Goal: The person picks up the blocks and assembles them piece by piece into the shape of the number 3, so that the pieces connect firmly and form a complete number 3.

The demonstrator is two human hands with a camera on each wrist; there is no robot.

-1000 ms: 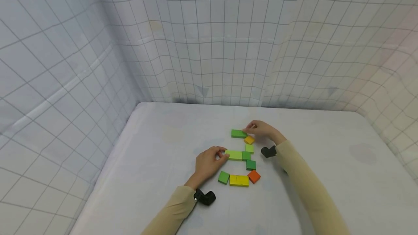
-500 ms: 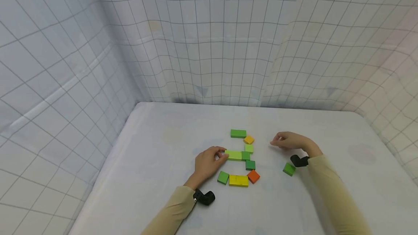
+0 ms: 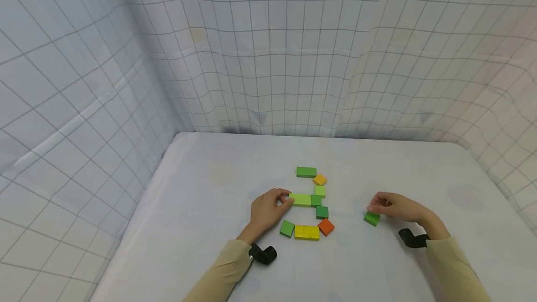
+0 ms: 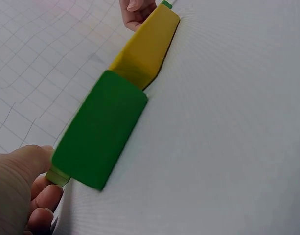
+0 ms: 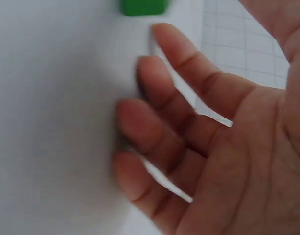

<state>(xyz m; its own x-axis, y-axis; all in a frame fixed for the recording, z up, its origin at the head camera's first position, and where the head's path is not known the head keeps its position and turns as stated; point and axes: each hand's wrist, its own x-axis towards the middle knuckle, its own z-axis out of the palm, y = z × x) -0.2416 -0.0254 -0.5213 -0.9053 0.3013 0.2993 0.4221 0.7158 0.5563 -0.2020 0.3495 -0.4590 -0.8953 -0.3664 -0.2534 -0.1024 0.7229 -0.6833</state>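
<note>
My left hand (image 3: 265, 209) pinches the left end of a long lime-green block (image 3: 300, 200) between thumb and fingers. In the left wrist view, a nearer green block (image 4: 101, 129) hides most of that lime block. At the right, my right hand (image 3: 398, 207) hovers by a loose green block (image 3: 371, 218). Its fingers are loosely bent, and in the right wrist view a gap separates them from the green block (image 5: 144, 6). A dark green block (image 3: 316, 200) touches the lime block's right end.
Above lie a long green block (image 3: 306, 172), a tilted orange block (image 3: 320, 179) and a small lime block (image 3: 320, 191). Below are a dark green block (image 3: 322, 212), a green block (image 3: 287, 228), a yellow block pair (image 3: 307, 232) and a red-orange block (image 3: 326, 227). Grid-patterned cloth (image 3: 268, 59) hangs behind the white table (image 3: 218, 167).
My right hand has left the long green block at the top, moving right and then toward me to the loose green block. My left hand has stayed in place.
</note>
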